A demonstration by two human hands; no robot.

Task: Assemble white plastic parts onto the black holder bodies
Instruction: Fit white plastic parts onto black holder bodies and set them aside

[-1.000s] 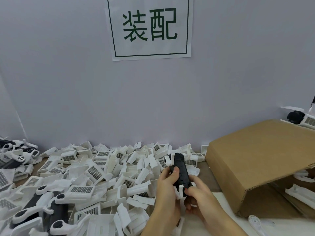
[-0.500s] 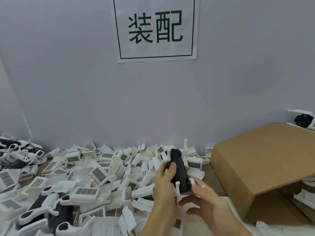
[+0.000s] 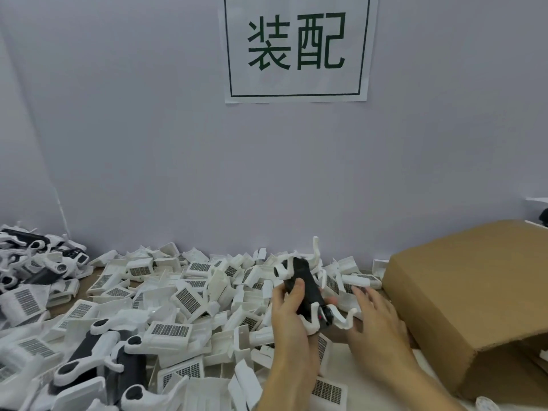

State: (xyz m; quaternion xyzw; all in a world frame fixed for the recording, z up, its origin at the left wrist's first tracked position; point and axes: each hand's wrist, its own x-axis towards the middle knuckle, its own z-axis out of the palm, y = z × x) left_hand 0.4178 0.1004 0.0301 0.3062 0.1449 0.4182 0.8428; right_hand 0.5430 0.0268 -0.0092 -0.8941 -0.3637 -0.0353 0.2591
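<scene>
my left hand grips the black holder body; my right hand has let go, fingers spread beside it; white clips now seated.

The surface is brownish wood where it peeks through, mostly buried under a big heap of white plastic parts. Finished black-and-white holders lie front left, more far left. A cardboard box sits on its side at right.
</scene>
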